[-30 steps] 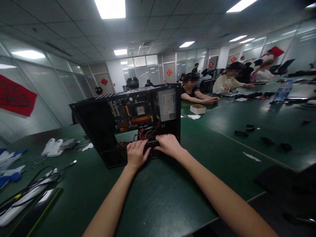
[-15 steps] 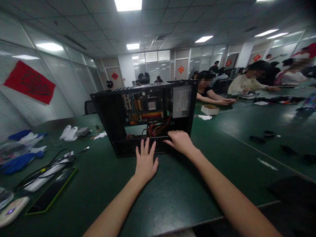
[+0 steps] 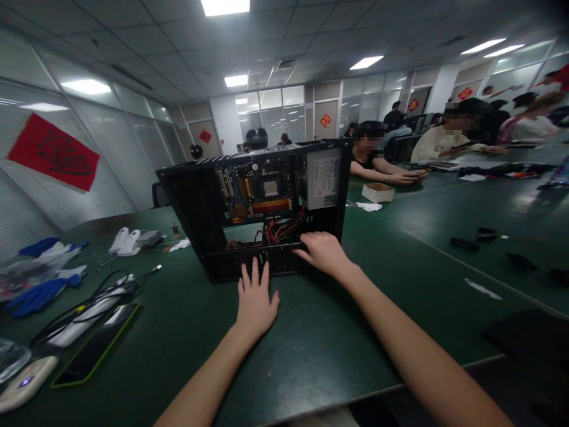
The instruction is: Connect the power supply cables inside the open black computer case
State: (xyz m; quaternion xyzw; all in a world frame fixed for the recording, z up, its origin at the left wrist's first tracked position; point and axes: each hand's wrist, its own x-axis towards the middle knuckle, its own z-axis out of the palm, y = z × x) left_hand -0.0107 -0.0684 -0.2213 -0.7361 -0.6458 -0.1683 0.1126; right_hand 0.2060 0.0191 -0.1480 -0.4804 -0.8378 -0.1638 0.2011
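A black computer case [image 3: 186,219] stands on the green table with its open side facing me. Inside it are a motherboard [image 3: 249,190], a silver power supply [image 3: 320,178] and a bundle of coloured cables [image 3: 282,230]. My right hand [image 3: 323,254] has its fingers curled over the edge of the case's lower front panel, at the right. My left hand [image 3: 255,299] is spread, its fingertips at the bottom of that panel and its palm low by the tabletop. Nothing is held in the left hand. The fingertips of my right hand are partly hidden behind the panel edge.
At the left lie a phone [image 3: 98,347], a power strip [image 3: 89,317] with black cables, a pale oval device [image 3: 29,382] and blue gloves [image 3: 42,295]. Beyond the case on the right are a small white box [image 3: 377,192] and a seated person [image 3: 371,157].
My left hand has slid slightly down and left, away from the panel's upper edge. My right hand keeps its place on the edge. The view has shifted a little.
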